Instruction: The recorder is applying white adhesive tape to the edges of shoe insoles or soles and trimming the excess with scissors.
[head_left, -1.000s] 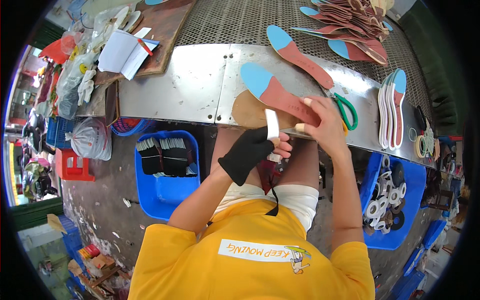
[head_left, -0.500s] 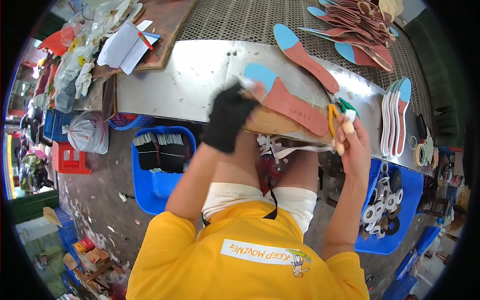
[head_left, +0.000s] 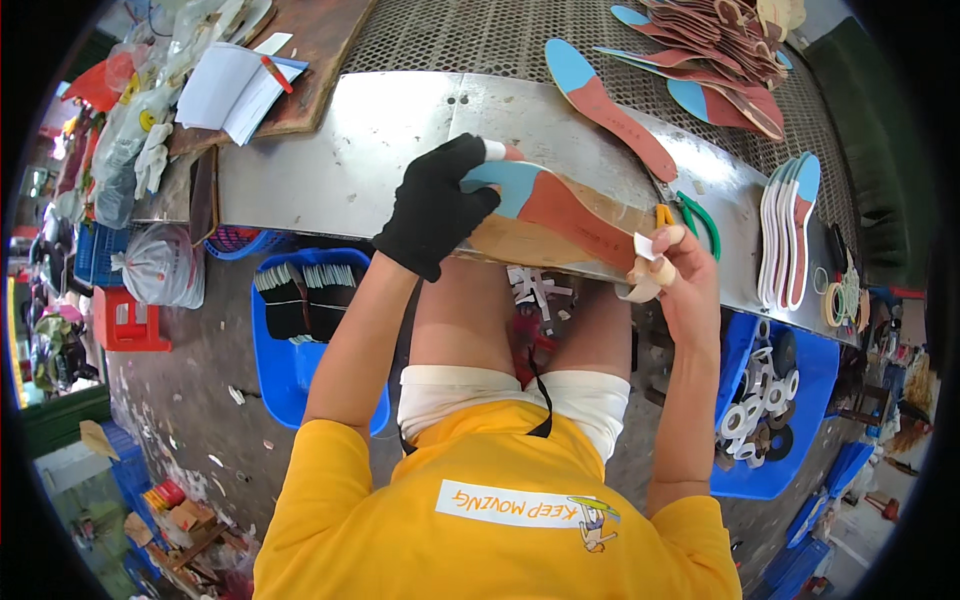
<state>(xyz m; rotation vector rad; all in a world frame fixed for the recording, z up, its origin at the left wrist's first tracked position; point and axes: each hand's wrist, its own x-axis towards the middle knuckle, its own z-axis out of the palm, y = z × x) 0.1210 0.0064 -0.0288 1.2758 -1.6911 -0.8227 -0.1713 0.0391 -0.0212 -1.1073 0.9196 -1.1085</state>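
Observation:
A blue-and-brown shoe insole (head_left: 575, 215) slants over a tan board (head_left: 515, 245) at the near edge of the metal table. Around its blue toe end closes my left hand (head_left: 430, 205), in a black glove with bare fingertips, one of them wrapped in white. My right hand (head_left: 685, 285), bare with tape around its fingertips, pinches a white strip (head_left: 645, 247) at the heel end. Whether the strip sticks to the insole, I cannot tell. Just beyond that hand lie green-handled scissors (head_left: 703, 225) and an orange-handled tool (head_left: 663, 215).
Another insole (head_left: 620, 120) lies farther back, near a pile of insoles (head_left: 710, 45) on the mesh. Upright insoles (head_left: 780, 235) stand at the right. Blue bins hold tape rolls (head_left: 765, 400) and black bundles (head_left: 305, 300). Papers (head_left: 235, 90) lie at back left.
My left hand has settled from a blur onto the toe end, and the insole has tilted. My right hand has come left and down to the heel with the white strip, uncovering the scissors' green handles.

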